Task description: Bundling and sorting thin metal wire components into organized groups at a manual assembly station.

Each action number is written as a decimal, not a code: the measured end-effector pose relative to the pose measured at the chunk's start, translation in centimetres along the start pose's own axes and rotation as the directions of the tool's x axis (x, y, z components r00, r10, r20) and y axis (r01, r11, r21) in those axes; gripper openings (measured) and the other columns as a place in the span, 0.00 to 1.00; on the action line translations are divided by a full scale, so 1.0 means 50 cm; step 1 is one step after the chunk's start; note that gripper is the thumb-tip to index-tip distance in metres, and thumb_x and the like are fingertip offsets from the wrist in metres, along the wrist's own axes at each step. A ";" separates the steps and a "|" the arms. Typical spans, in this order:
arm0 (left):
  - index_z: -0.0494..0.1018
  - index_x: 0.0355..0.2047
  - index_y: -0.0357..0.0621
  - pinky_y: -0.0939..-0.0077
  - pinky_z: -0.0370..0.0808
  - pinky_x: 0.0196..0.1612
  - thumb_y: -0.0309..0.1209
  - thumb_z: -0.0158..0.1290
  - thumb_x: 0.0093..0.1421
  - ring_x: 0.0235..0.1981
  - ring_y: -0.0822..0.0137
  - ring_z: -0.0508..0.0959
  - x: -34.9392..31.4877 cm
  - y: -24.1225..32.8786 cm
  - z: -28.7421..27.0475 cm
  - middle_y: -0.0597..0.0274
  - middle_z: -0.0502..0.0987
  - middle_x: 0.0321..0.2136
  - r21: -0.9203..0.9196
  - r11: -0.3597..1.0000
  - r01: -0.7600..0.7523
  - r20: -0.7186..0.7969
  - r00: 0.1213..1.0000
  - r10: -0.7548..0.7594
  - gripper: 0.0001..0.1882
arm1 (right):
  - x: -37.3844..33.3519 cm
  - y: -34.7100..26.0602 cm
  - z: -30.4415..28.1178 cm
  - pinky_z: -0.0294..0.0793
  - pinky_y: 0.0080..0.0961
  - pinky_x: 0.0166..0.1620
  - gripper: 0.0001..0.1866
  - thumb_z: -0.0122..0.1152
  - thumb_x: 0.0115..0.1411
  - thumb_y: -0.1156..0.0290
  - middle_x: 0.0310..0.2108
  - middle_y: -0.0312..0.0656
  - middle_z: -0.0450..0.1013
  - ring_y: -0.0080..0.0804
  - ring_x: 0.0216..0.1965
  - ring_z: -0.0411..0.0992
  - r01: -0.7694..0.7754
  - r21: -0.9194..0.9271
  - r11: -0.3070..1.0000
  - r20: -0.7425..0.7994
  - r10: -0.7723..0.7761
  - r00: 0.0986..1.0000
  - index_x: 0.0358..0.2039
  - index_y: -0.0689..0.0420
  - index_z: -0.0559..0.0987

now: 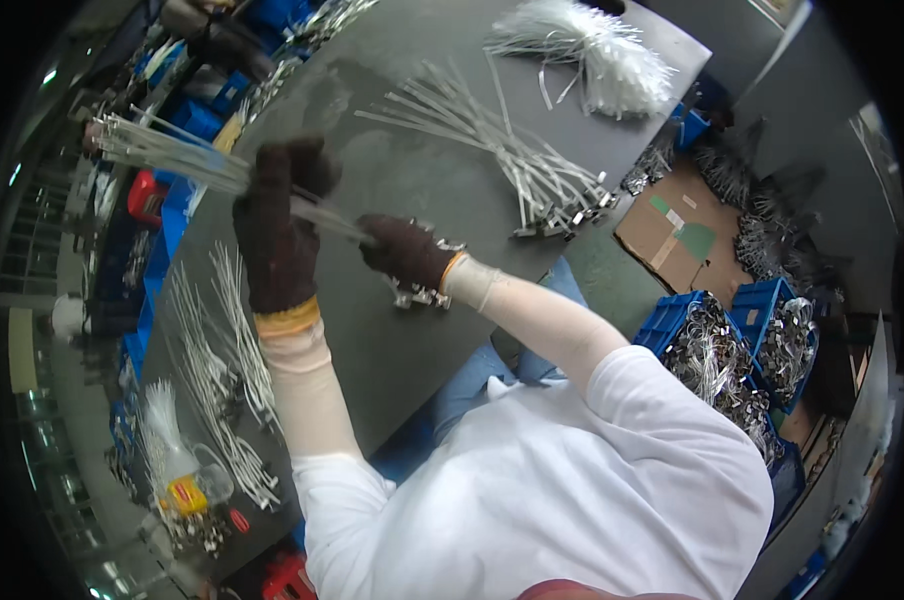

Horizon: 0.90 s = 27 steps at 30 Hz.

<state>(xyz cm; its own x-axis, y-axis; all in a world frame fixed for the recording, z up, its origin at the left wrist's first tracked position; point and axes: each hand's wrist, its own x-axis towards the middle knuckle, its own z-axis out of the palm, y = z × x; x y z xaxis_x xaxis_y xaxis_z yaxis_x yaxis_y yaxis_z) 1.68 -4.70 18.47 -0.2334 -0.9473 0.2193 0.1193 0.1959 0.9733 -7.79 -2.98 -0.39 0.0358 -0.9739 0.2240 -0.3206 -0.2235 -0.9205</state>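
Both hands wear dark brown gloves with orange cuffs. My left hand (280, 225) is closed around the middle of a bundle of thin whitish strands (177, 157), whose far ends fan out to the left. Lower along the same bundle, my right hand (404, 250) grips the end near several silvery metal pieces (412, 293). The bundle is held above the grey table (392, 350); motion blurs the left fingers. To the right lies a loose pile of similar strands (522, 165) with metal ends.
More strands (217, 370) lie on the table's left side, near a clear bottle with a yellow label (186, 492). A thick white bundle (612, 60) sits at the far right corner. Blue crates (677, 310) full of metal-ended strands stand at right, beside a flattened cardboard box (662, 250).
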 end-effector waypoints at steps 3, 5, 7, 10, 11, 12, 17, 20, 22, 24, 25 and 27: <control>0.75 0.45 0.33 0.81 0.61 0.23 0.39 0.41 0.72 0.18 0.78 0.64 0.010 -0.049 -0.065 0.73 0.63 0.16 0.207 0.969 -0.133 0.202 0.975 0.091 0.21 | -0.007 -0.011 0.035 0.74 0.43 0.47 0.20 0.61 0.59 0.67 0.41 0.54 0.75 0.56 0.42 0.75 0.189 -0.023 0.982 -0.050 -0.190 0.981 0.51 0.60 0.72; 0.74 0.41 0.33 0.82 0.54 0.20 0.40 0.40 0.72 0.15 0.81 0.58 0.004 -0.037 -0.056 0.75 0.57 0.13 0.022 0.999 0.029 0.147 0.989 -0.032 0.21 | 0.005 -0.029 0.032 0.73 0.44 0.51 0.25 0.64 0.58 0.65 0.46 0.57 0.74 0.56 0.48 0.73 0.077 0.000 0.997 0.111 -0.076 0.991 0.54 0.60 0.70; 0.73 0.39 0.33 0.82 0.52 0.18 0.40 0.41 0.72 0.14 0.82 0.55 -0.002 -0.028 -0.022 0.75 0.55 0.12 0.032 0.999 0.032 0.106 0.994 -0.036 0.20 | -0.021 -0.104 -0.052 0.72 0.43 0.54 0.34 0.68 0.55 0.63 0.53 0.57 0.71 0.55 0.53 0.71 -0.036 0.005 0.999 0.199 0.035 0.979 0.60 0.60 0.66; 0.73 0.36 0.34 0.82 0.49 0.16 0.39 0.42 0.72 0.11 0.84 0.51 -0.001 -0.038 -0.014 0.76 0.53 0.11 0.014 0.998 0.057 0.004 0.998 -0.057 0.19 | -0.068 -0.054 -0.150 0.72 0.40 0.57 0.39 0.73 0.54 0.64 0.56 0.53 0.71 0.49 0.56 0.71 0.208 0.007 0.978 -0.059 -0.207 0.977 0.63 0.59 0.64; 0.73 0.36 0.35 0.83 0.49 0.15 0.39 0.43 0.72 0.10 0.84 0.50 0.000 -0.044 -0.009 0.76 0.53 0.10 -0.028 0.997 0.071 -0.042 0.997 -0.072 0.18 | -0.077 -0.007 -0.202 0.73 0.37 0.56 0.33 0.71 0.56 0.66 0.55 0.51 0.72 0.44 0.54 0.73 0.207 -0.051 0.977 -0.175 -0.213 0.961 0.60 0.59 0.69; 0.73 0.36 0.34 0.83 0.47 0.14 0.39 0.43 0.72 0.08 0.84 0.48 0.004 -0.054 -0.017 0.77 0.53 0.09 -0.065 0.998 0.015 0.020 1.000 -0.014 0.18 | -0.082 0.054 -0.261 0.74 0.34 0.54 0.27 0.69 0.58 0.68 0.54 0.49 0.73 0.40 0.53 0.74 0.202 -0.104 0.974 -0.285 -0.224 0.932 0.57 0.59 0.73; 0.73 0.37 0.34 0.83 0.48 0.14 0.39 0.41 0.73 0.08 0.85 0.48 0.001 -0.043 -0.003 0.77 0.53 0.09 -0.093 0.995 0.023 -0.038 0.999 -0.027 0.19 | -0.135 0.377 -0.601 0.76 0.26 0.46 0.11 0.64 0.60 0.67 0.39 0.42 0.81 0.30 0.40 0.78 -0.359 -0.037 0.933 -0.842 0.164 0.514 0.42 0.57 0.82; 0.73 0.37 0.35 0.84 0.49 0.14 0.39 0.42 0.73 0.08 0.85 0.47 0.003 -0.045 -0.010 0.77 0.53 0.09 -0.114 0.992 0.047 -0.055 0.997 -0.054 0.19 | -0.138 0.433 -0.687 0.76 0.30 0.47 0.13 0.63 0.60 0.64 0.39 0.45 0.81 0.36 0.41 0.78 -0.540 -0.088 0.837 -0.850 0.219 0.478 0.41 0.57 0.83; 0.73 0.38 0.35 0.84 0.49 0.14 0.40 0.42 0.73 0.08 0.84 0.47 0.005 -0.049 -0.009 0.77 0.53 0.09 -0.094 0.994 0.057 -0.090 0.994 -0.066 0.19 | -0.119 0.450 -0.711 0.74 0.36 0.50 0.15 0.63 0.58 0.60 0.41 0.49 0.79 0.47 0.45 0.77 -0.615 -0.234 0.753 -0.831 0.172 0.528 0.41 0.55 0.83; 0.73 0.38 0.36 0.84 0.49 0.15 0.40 0.42 0.73 0.07 0.84 0.47 0.002 -0.051 -0.018 0.77 0.53 0.09 -0.062 0.996 0.067 -0.134 0.988 -0.075 0.19 | -0.075 0.415 -0.708 0.74 0.38 0.51 0.15 0.63 0.58 0.58 0.42 0.49 0.79 0.47 0.46 0.76 -0.663 -0.341 0.666 -0.817 0.138 0.559 0.40 0.54 0.82; 0.73 0.38 0.36 0.84 0.50 0.15 0.40 0.42 0.73 0.07 0.84 0.47 0.001 -0.051 -0.025 0.77 0.53 0.09 -0.070 0.996 0.058 -0.116 0.991 -0.066 0.19 | -0.056 0.404 -0.705 0.74 0.39 0.51 0.15 0.64 0.57 0.56 0.42 0.50 0.78 0.46 0.48 0.76 -0.698 -0.443 0.563 -0.801 0.102 0.590 0.38 0.53 0.82; 0.73 0.38 0.36 0.84 0.50 0.15 0.40 0.42 0.73 0.07 0.84 0.47 0.003 -0.052 -0.018 0.77 0.54 0.09 -0.084 0.996 0.043 -0.094 0.994 -0.051 0.19 | -0.036 0.418 -0.724 0.74 0.42 0.50 0.17 0.64 0.56 0.53 0.43 0.49 0.78 0.48 0.49 0.75 -0.752 -0.410 0.516 -0.816 0.162 0.555 0.38 0.52 0.81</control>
<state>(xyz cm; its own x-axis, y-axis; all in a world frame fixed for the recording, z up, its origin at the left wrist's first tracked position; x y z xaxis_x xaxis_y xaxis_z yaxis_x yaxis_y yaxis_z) 2.18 -5.59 15.89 -0.1479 -0.9757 0.1618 0.1899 0.1326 0.9728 -48.83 -4.51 -8.45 -0.8042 -0.5452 0.2367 -0.5801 0.6331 -0.5125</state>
